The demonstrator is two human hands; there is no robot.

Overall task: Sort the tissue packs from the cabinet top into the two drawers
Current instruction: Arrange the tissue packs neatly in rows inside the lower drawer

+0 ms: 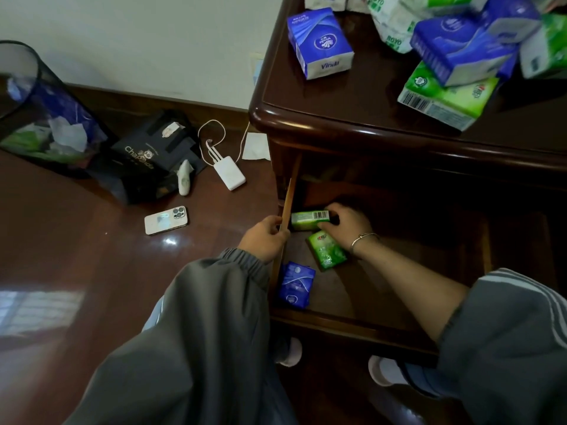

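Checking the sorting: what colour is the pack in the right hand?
Green pack, barcode on its side; clearest in the head view.

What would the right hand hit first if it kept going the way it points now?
The right hand grips the barcoded green pack; straight on, up-left, that pack would likely meet the drawer's left wall, which the left hand holds. Depth is unclear.

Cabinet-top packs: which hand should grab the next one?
Likely right. The right hand holds a green pack in the open drawer, below the cabinet top; the left hand grips the drawer's side wall.
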